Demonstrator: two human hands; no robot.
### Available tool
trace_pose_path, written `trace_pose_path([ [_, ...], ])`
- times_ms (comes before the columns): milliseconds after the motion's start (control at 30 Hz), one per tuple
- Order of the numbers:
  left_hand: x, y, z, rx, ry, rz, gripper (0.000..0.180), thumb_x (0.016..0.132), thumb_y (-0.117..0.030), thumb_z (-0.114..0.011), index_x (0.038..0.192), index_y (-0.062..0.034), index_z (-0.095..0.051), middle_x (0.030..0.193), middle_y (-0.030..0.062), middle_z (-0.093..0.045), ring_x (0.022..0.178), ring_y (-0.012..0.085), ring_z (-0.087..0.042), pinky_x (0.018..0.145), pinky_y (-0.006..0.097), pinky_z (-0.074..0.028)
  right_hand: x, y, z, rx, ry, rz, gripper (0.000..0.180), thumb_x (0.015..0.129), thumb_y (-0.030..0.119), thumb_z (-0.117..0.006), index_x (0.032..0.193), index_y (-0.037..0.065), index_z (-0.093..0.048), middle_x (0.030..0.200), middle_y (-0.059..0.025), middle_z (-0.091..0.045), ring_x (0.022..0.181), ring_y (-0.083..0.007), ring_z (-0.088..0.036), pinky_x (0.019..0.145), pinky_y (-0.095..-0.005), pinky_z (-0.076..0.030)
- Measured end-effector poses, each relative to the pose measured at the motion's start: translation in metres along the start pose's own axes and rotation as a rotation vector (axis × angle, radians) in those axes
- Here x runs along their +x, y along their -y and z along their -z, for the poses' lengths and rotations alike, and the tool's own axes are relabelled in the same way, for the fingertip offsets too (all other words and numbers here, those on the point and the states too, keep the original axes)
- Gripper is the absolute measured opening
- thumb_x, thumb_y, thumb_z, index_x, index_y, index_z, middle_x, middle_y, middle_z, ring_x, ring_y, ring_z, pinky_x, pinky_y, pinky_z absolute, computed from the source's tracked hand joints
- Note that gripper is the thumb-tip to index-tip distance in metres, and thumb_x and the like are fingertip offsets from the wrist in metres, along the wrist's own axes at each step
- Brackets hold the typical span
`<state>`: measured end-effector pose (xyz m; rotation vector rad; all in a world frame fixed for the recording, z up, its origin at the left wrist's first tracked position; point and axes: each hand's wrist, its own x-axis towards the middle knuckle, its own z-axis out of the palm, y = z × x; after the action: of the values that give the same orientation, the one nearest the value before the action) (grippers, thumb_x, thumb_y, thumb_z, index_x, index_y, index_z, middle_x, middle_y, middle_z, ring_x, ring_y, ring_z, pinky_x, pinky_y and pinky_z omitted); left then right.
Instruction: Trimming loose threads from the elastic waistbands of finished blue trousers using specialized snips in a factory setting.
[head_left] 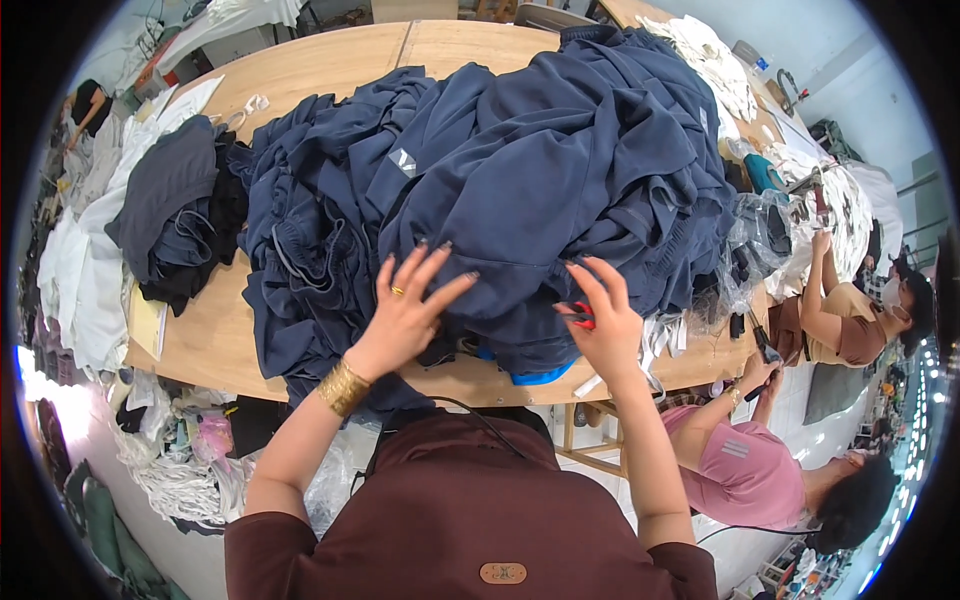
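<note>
Resting spread-fingered on one navy garment heap (520,170), left hand (405,315) holds nothing; right hand (605,325) grips one red-handled tool (582,315).

Bright, even light, glare at lower right, strong fisheye bending, edges perhaps slightly soft.

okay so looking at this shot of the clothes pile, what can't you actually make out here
Head view only:
- Small red tool in the right hand: mostly hidden by fingers; kind unclear.
- Bright blue item under the navy garment pile: only an edge shows.
- Table: largely hidden beneath clothes.
- Left hand: its palm faces the cloth, unseen.
</note>
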<state>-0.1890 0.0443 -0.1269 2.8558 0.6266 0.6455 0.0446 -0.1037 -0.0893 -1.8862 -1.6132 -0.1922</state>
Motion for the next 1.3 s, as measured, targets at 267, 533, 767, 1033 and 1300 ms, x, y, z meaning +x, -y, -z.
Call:
trace_pose_path([
  [267, 0.028, 0.031, 0.051, -1.017, -0.038, 0.515, 0.021, 0.088, -0.003, -0.051, 0.108, 0.0013, -0.058, 0.11, 0.0077, -0.061, 0.108, 0.0141, -0.053, 0.092, 0.027, -0.042, -0.003, -0.025, -0.011, -0.059, 0.093, 0.003, 0.063, 0.06, 0.006, -0.073, 0.119, 0.016, -0.054, 0.124, -0.0026, -0.051, 0.089, -0.0244, -0.064, 0.066, -0.0329, -0.053],
  [533, 0.055, 0.044, 0.086, -1.085, -0.432, 0.647, 0.046, 0.078, 0.009, -0.042, 0.121, -0.0033, -0.053, 0.11, 0.0075, -0.059, 0.096, 0.013, -0.055, 0.09, 0.025, -0.042, 0.009, -0.036, 0.039, 0.62, -0.142, -0.394, 0.027, 0.066, -0.002, -0.053, 0.09, 0.001, -0.063, 0.079, -0.0003, -0.06, 0.07, -0.006, -0.053, 0.063, -0.0191, -0.041],
  [767, 0.072, 0.055, 0.119, -1.006, -0.076, 0.501, 0.031, 0.07, 0.006, -0.048, 0.096, 0.0025, -0.065, 0.092, 0.0039, -0.066, 0.084, 0.0096, -0.06, 0.08, 0.021, -0.045, 0.051, -0.051, 0.114, 0.805, -0.443, -0.744, 0.013, 0.069, 0.004, -0.055, 0.078, 0.002, -0.064, 0.063, 0.0024, -0.056, 0.047, -0.0011, -0.039, 0.044, -0.0153, -0.024],
  [1033, 0.085, 0.06, 0.13, -1.25, 0.25, 0.617, 0.026, 0.072, -0.005, -0.053, 0.094, 0.0012, -0.066, 0.083, -0.0017, -0.065, 0.069, 0.0027, -0.057, 0.061, 0.016, -0.044, 0.062, -0.066, 0.119, 0.815, -0.486, -0.772, 0.014, 0.069, 0.005, -0.056, 0.08, 0.003, -0.064, 0.064, 0.0036, -0.054, 0.053, -0.0022, -0.043, 0.048, -0.0159, -0.027],
  [1300, 0.09, 0.061, 0.121, -1.344, 0.293, 0.592, 0.026, 0.075, -0.007, -0.051, 0.095, -0.0015, -0.066, 0.08, -0.0081, -0.062, 0.062, -0.0014, -0.05, 0.054, 0.014, -0.039, 0.046, -0.085, 0.121, 0.817, -0.424, -0.797, 0.015, 0.074, 0.006, -0.053, 0.086, -0.001, -0.06, 0.078, -0.0038, -0.059, 0.066, -0.011, -0.052, 0.062, -0.0202, -0.042],
])
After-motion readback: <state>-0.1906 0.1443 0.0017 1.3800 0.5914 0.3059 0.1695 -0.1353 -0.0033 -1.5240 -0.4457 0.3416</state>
